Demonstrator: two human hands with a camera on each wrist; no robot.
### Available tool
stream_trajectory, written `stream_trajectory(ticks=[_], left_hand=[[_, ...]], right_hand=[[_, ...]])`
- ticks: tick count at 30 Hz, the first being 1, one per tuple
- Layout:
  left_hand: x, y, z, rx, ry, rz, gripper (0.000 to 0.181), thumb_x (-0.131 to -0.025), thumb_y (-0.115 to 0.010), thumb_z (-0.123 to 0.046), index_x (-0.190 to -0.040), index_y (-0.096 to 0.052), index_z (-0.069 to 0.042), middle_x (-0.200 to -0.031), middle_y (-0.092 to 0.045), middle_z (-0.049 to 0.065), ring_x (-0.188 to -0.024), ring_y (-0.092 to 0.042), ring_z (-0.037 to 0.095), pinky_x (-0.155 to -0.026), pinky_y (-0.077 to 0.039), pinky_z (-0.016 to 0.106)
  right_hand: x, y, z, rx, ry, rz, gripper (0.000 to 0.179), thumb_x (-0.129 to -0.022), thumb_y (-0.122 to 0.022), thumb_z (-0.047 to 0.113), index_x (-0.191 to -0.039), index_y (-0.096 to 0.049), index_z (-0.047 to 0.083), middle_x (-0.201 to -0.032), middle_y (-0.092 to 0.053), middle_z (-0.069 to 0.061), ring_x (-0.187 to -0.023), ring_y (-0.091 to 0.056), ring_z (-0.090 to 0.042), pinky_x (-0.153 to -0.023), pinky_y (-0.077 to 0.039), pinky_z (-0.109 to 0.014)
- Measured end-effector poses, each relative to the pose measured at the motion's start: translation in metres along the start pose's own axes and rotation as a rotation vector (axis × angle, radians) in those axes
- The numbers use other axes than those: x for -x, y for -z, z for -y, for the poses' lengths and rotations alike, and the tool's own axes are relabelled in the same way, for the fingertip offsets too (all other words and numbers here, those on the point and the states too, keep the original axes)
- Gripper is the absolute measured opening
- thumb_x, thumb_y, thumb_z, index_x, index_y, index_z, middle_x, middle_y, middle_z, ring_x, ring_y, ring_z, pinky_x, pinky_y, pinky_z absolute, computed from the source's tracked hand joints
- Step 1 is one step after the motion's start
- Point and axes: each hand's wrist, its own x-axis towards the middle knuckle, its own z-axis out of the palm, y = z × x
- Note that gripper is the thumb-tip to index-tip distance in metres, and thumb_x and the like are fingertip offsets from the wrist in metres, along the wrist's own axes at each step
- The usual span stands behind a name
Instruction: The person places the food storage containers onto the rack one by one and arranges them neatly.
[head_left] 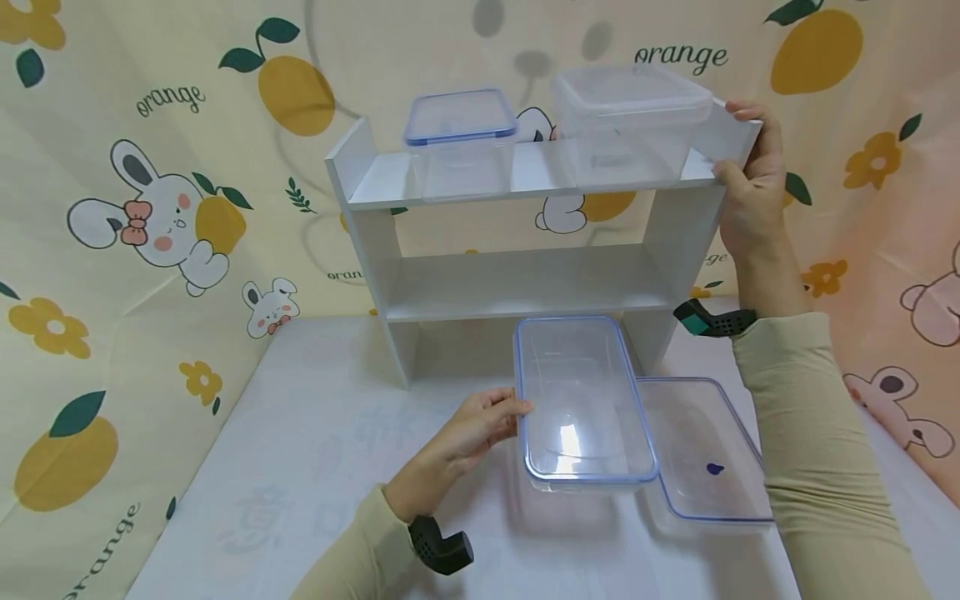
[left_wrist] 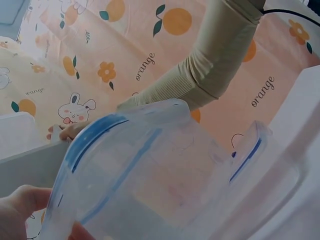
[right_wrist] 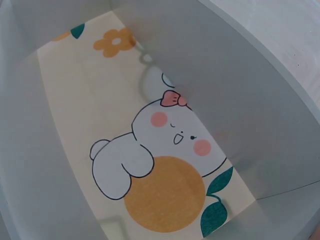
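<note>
The right sleeve [head_left: 832,450] angles toward eleven o'clock, where the right hand [head_left: 756,179] grips a white rack [head_left: 525,279] with curled fingers, presumably bracing it, while at the rack's five o'clock the left hand [head_left: 472,427] pinches a lidded container [head_left: 577,367] by its nine-o'clock rim, seemingly steadying it.

Your shelf [head_left: 525,279] stands at the far side of the table [head_left: 337,467], before the cloth [head_left: 442,42].
On the shelf's top, the left box [head_left: 463,146] sits left of the right box [head_left: 633,125]. Your right hand [head_left: 753,192] is at the shelf's right end. Nearer to you, your left hand [head_left: 472,429] is at the left edge of the held box [head_left: 585,392], and the other box [head_left: 697,442] lies on the table to its right.
</note>
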Motion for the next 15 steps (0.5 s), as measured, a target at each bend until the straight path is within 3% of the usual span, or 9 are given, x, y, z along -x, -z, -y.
stream_trajectory(ticks=[15], left_hand=[[0.002,-0.001,-0.014,0.001,-0.033,0.016,0.036,-0.09,-0.056,-0.013,-0.118,-0.053,0.01,-0.09,-0.061,-0.01,-0.081,-0.058,0.004,-0.081,-0.052,0.019]], right_hand=[[0.0,0.0,0.0,0.036,-0.016,-0.019,0.048,-0.087,-0.035,-0.024,-0.116,-0.05,0.012,-0.135,-0.049,-0.001,-0.128,-0.037,-0.023,-0.115,-0.033,-0.036]])
